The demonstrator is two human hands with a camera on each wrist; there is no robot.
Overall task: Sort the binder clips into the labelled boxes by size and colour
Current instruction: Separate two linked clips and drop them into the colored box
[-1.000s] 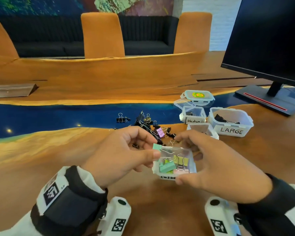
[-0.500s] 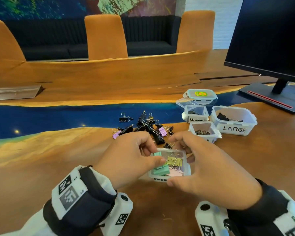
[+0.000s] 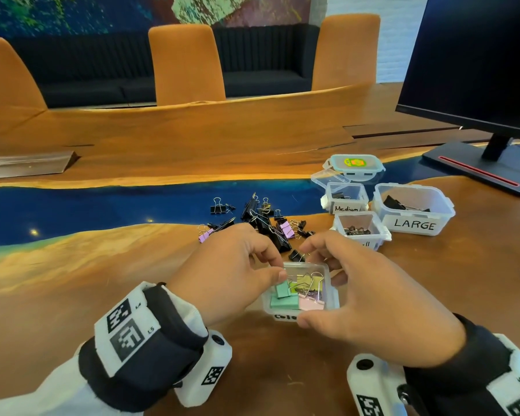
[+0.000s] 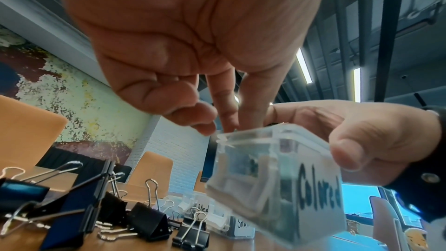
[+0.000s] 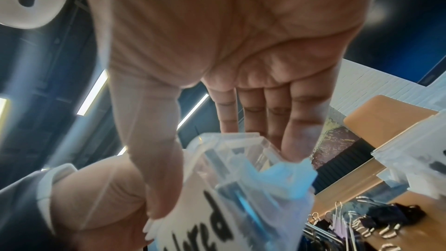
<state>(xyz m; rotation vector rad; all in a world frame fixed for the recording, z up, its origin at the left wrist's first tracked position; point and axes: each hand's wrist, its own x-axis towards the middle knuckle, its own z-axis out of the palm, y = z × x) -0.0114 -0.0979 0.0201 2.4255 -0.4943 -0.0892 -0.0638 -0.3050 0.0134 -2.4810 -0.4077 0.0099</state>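
Note:
My right hand (image 3: 318, 291) grips the small clear box labelled "Colored" (image 3: 332, 295), thumb on its front label and fingers behind its far wall. The box is held tilted just above the wooden table. Inside lie green, pink and yellow clips. My left hand (image 3: 278, 270) reaches over the box's left rim, and thumb and forefinger pinch the wire handle of a green binder clip (image 3: 282, 290) that stands inside. In the left wrist view those fingertips (image 4: 229, 121) dip behind the box (image 4: 277, 178) rim. A pile of mostly black clips (image 3: 264, 223) lies just beyond.
Three open boxes stand at the right: Medium (image 3: 347, 205), Large (image 3: 415, 225), and a small one (image 3: 382, 235) with tiny dark clips. A lidded container (image 3: 354, 165) sits behind them. A monitor (image 3: 478, 70) stands at far right. A pink clip (image 3: 204, 235) lies left of the pile.
The left hand lowered the green clip from above the box's rim down into the box. Both hands and the box drifted slightly nearer to me.

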